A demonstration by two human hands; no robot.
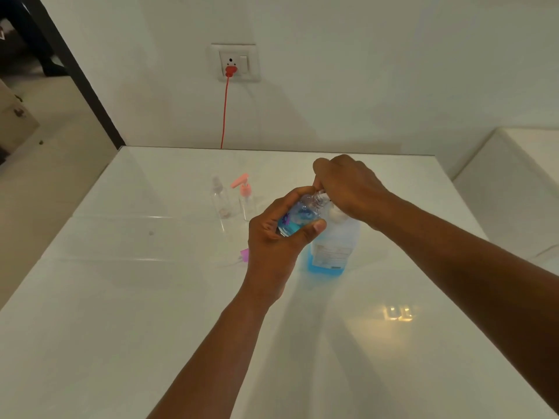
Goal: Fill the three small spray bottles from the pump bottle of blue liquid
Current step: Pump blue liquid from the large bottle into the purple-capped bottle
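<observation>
1. Left hand (272, 237) grips a small bottle (298, 217), tilted, blue inside, over the table (121, 297).
2. Right hand (348, 189) curls down on the pump bottle (332, 249), touching the small bottle's neck.
3. Two spray bottles (234, 201) stand behind.

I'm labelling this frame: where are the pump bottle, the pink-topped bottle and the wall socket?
pump bottle (331, 252): head view, on its label.
pink-topped bottle (245, 189): head view, on its pink collar.
wall socket (233, 62): head view, on its white faceplate.

A glossy white table (127, 313) carries the things; the pump bottle of blue liquid (332, 252) stands just right of centre; at its 10 o'clock stand a clear spray bottle (220, 201) and a pink-pump bottle (246, 198), side by side; a small purple cap (244, 255) lies at its 9 o'clock.
</observation>
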